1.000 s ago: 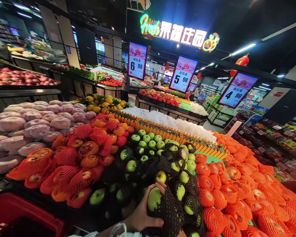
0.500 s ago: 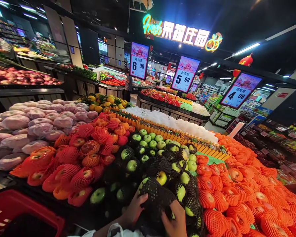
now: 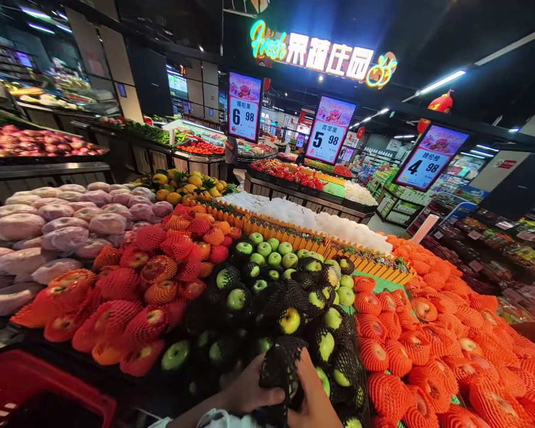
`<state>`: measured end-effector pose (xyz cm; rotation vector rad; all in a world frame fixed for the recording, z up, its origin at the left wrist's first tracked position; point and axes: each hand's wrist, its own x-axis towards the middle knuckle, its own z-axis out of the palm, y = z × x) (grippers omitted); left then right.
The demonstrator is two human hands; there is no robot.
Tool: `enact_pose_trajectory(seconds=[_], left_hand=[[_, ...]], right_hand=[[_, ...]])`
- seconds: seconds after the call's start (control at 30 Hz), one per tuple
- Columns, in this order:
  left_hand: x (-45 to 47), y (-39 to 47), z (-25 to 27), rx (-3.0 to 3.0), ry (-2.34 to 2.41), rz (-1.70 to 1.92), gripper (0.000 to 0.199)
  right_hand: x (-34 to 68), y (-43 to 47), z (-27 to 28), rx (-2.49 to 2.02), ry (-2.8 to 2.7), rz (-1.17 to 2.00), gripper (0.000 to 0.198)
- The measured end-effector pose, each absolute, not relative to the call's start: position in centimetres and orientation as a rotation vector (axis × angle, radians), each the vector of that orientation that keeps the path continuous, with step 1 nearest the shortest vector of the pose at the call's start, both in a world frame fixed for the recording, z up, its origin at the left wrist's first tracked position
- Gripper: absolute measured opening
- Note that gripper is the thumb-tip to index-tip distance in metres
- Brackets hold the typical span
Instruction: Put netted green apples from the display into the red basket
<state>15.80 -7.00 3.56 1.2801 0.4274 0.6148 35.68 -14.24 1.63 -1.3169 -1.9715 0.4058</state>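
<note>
A black mesh sleeve (image 3: 277, 364) is gripped low in the foreground between a left hand (image 3: 248, 389) and a right hand (image 3: 314, 392), the fingers of both curled around its sides; what is held inside cannot be made out. The sleeve is held over the near part of a heap of green apples (image 3: 289, 260), many of them wrapped in similar dark netting. At lower left, part of a red basket (image 3: 65, 380) is seen beside the display. The green apples are flanked on the left by apples in red and orange nets (image 3: 136, 291) and on the right by fruit in orange nets (image 3: 432, 362); farther left, pale wrapped fruit (image 3: 57, 226) is piled. Behind the green apples, a yellow picket edging (image 3: 289, 236) is backed by a white-wrapped row (image 3: 271, 211), with yellow fruit (image 3: 173, 189) heaped to its left. Beyond, a standing person (image 3: 230, 156) is partly hidden by a hanging screen (image 3: 244, 107) marked 6.98. Overhead, "Fresh" is spelled out on a lit sign (image 3: 316, 54).
</note>
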Motion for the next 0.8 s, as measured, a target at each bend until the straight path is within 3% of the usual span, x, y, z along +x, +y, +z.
enact_pose_trajectory(seconds=[0.23, 0.4, 0.5, 0.63, 0.73, 0.8], left_hand=[[15.4, -6.8, 3.3, 1.377, 0.565, 0.730, 0.091], [15.3, -6.5, 3.6, 1.523, 0.632, 1.027, 0.045], [15.3, -6.3, 3.9, 1.501, 0.655, 1.064, 0.038], [15.4, -6.4, 3.8, 1.401, 0.607, 1.095, 0.043], [15.4, -6.6, 4.2, 1.314, 0.428, 0.998, 0.085], [15.4, -6.8, 4.7, 1.252, 0.317, 0.830, 0.099]], right_hand=[[34.8, -13.1, 2.9, -1.269, -1.839, 0.209, 0.074], [34.6, -13.3, 3.1, -1.256, -1.787, 0.159, 0.077], [34.9, -13.5, 2.1, -1.281, -1.747, 0.115, 0.090], [35.2, -13.9, 0.8, -1.285, -1.735, 0.066, 0.108], [35.2, -14.2, 0.4, -1.259, -1.736, 0.060, 0.114], [35.2, -14.3, 0.5, -1.247, -1.740, 0.059, 0.111]])
